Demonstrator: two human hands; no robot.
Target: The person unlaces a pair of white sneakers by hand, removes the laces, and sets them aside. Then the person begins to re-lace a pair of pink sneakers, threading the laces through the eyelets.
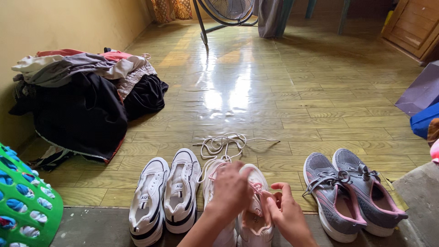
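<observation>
Middle white shoes (256,215) partly under hands (256,201); green basket (27,206) cropped at left edge.

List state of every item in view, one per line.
Left hand: on the white-and-pink sneakers, working the lace.
Right hand: pinching at the same shoe.
White-and-pink sneakers: partly unlaced.
Loose white lace: tangled on floor.
White-and-black sneakers: laced, side by side.
Grey-and-pink sneakers: laced, tied.
Clothes pile: heaped, unfolded.
Green basket: holds items.
</observation>
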